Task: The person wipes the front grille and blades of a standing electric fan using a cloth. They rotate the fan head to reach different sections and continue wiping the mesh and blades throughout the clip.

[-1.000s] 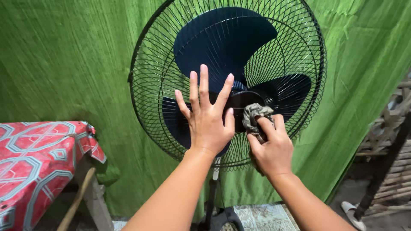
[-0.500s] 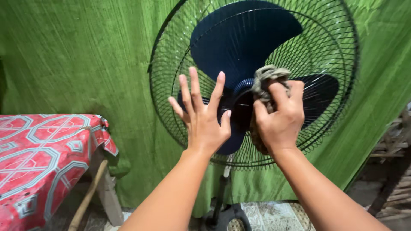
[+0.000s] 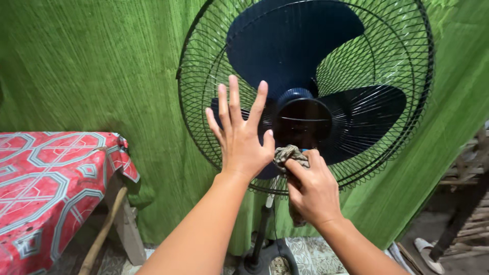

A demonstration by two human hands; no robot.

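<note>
**Rag pressed to fan grille, other hand braced flat**

The left hand lay released, fingers spread, flat against the black wire grille of the standing fan, left of the round hub. Just right of it and lower, the right hand was clenched around a crumpled, mottled rag, holding it against the grille beneath the hub. Dark blue blades sat behind the wires. A green curtain hung beyond; a red patterned tablecloth covered a table at near left.
</note>
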